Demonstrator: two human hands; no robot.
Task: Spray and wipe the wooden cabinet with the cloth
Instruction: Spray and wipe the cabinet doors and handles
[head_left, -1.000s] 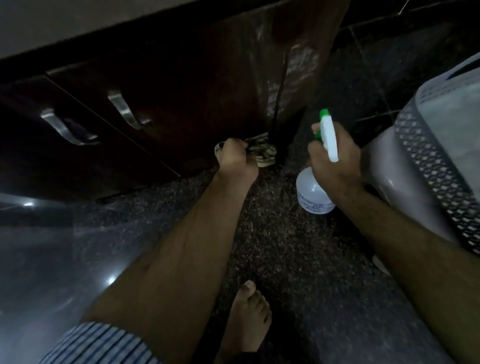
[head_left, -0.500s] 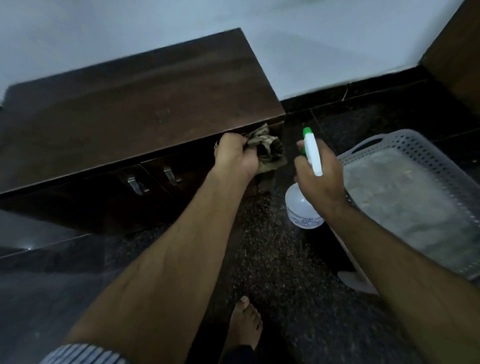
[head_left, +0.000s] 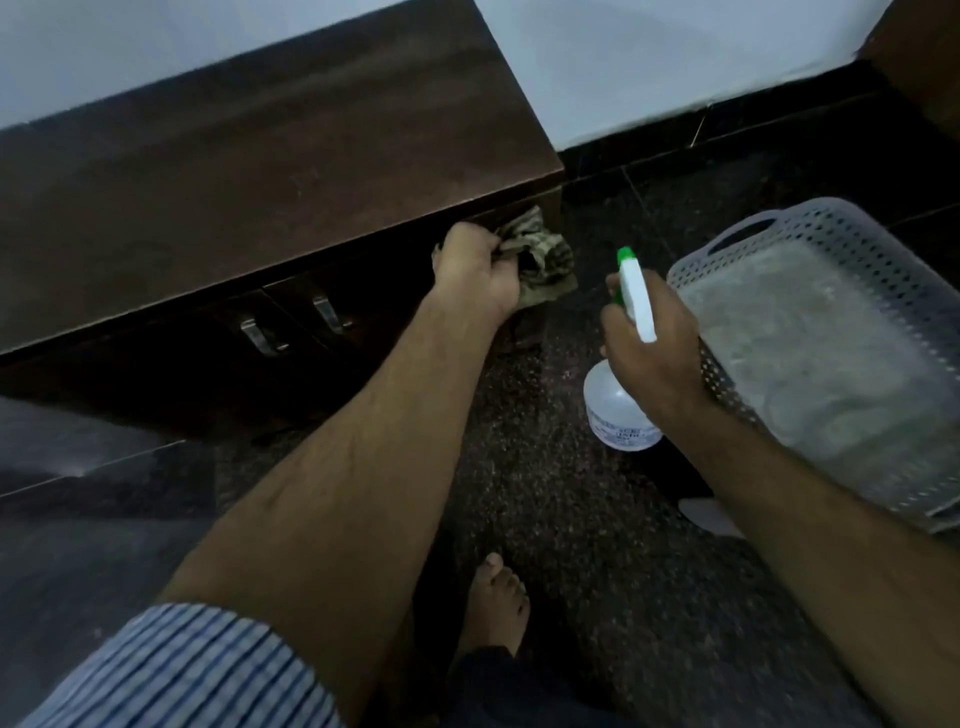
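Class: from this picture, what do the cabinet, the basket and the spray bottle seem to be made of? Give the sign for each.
Cabinet: probably dark wood or veneer, low sheen; faint grain streaks on top.
Basket: likely pale plastic; moulded rows of holes and a cut-out handle.
Spray bottle: translucent plastic body, opaque white-and-green head.

Dark glossy wood cabinet (head_left: 249, 171) (metal handles (head_left: 260, 335)), speckled polished stone floor (head_left: 561, 493)

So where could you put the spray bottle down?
The dark wooden cabinet top looks bare all the way to the wall. The speckled dark floor between the two arms is free too. It is tighter by the right hand gripping the clear spray bottle, beside the white perforated plastic basket, and where the left hand holds the crumpled cloth.
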